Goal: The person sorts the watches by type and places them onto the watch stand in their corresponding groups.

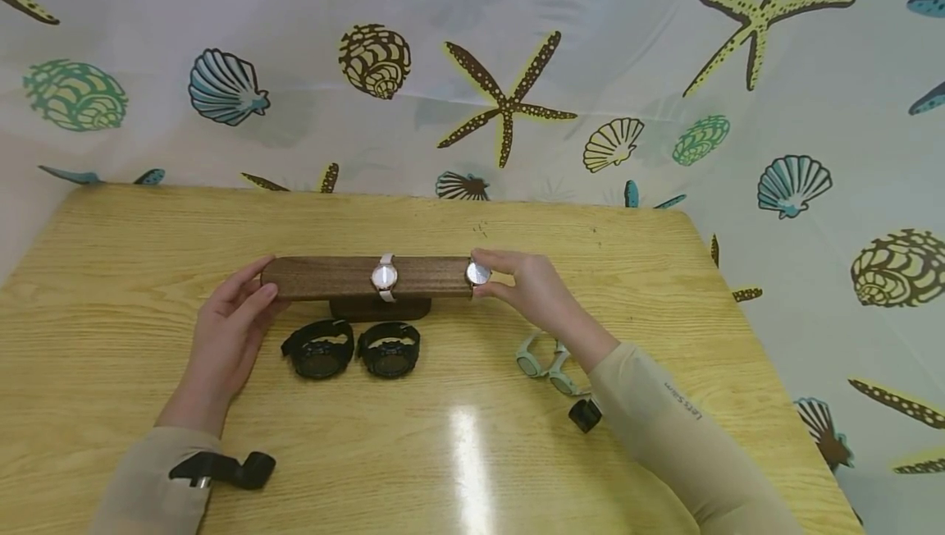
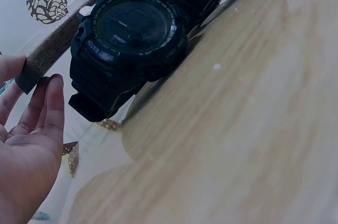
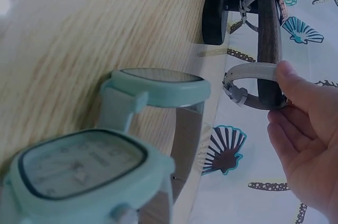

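Brown wood bar (image 1: 317, 278), pinched by the left hand (image 1: 227, 338), bears two watches (image 1: 384, 276), one pinched by the right hand (image 1: 537, 289); black watches (image 1: 320, 358) and green watches (image 1: 527, 363) remain off.

Between the black watches (image 1: 390, 361) and the green watches (image 1: 528, 364), a wide lane is left across the table (image 1: 354, 453). The front of the wooden bar (image 1: 325, 278) is partly obstructed by the former (only narrowly are they parted), and its ends are taken up by the left hand (image 1: 227, 336) and right hand (image 1: 533, 290).
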Motion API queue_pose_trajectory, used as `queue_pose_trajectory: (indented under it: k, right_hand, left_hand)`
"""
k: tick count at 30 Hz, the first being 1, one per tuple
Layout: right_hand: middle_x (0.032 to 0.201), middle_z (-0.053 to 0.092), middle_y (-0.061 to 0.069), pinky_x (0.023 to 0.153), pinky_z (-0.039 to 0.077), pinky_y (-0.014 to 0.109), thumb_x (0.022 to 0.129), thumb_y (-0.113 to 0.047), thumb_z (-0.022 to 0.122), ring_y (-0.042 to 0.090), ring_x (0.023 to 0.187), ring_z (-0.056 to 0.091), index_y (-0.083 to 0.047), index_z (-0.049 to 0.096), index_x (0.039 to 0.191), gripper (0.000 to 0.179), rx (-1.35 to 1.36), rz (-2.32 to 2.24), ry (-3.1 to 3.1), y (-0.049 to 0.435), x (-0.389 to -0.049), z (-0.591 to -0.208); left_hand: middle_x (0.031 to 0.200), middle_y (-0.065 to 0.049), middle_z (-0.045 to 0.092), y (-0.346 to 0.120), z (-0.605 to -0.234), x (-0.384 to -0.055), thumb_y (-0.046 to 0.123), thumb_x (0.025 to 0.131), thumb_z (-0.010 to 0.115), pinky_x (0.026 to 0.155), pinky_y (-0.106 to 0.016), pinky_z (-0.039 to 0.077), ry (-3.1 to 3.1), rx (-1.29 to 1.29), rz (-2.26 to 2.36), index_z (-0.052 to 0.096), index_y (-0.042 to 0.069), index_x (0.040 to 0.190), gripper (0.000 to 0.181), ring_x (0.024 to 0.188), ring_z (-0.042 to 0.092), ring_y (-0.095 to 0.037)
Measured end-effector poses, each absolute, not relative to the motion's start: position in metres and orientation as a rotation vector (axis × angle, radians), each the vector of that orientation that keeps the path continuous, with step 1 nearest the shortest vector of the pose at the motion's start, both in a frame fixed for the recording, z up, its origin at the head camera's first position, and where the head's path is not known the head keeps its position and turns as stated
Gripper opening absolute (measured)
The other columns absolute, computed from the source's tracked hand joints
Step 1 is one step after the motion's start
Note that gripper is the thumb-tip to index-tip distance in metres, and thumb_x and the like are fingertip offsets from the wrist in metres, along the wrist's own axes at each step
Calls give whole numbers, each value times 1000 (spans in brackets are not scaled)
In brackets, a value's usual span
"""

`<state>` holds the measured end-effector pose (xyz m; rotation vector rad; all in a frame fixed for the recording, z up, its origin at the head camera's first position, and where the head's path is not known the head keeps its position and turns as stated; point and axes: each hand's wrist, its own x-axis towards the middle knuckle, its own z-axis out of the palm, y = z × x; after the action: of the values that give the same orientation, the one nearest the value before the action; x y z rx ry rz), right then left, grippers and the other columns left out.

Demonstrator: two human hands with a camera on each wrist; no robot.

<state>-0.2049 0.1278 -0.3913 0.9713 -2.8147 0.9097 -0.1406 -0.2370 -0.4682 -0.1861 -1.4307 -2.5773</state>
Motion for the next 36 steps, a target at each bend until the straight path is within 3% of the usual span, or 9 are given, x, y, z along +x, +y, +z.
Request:
queue_pose_trajectory:
  k: [12,36]
  right_hand:
    - [137,49,12,100,44,27,88,-15,67,23,122,52,-3,53,134,50,1117,786,-2762,122,-202,-393]
    - [141,47,7,108,34,28,89,-30,66,20,129,45,-6,52,137,55,1255,471,-2731,68,-200,-389]
  left_hand:
    - [96,-3,57,-238,-468,-140,-4,95,52,84,-25,54,-1432,-150,-2570,50,-3,135,40,93,60,-13]
    - [95,-4,55,-237,-468,-140,-6,95,52,84,-26,54,-1371,-186,-2613,51,-3,135,40,92,60,-13]
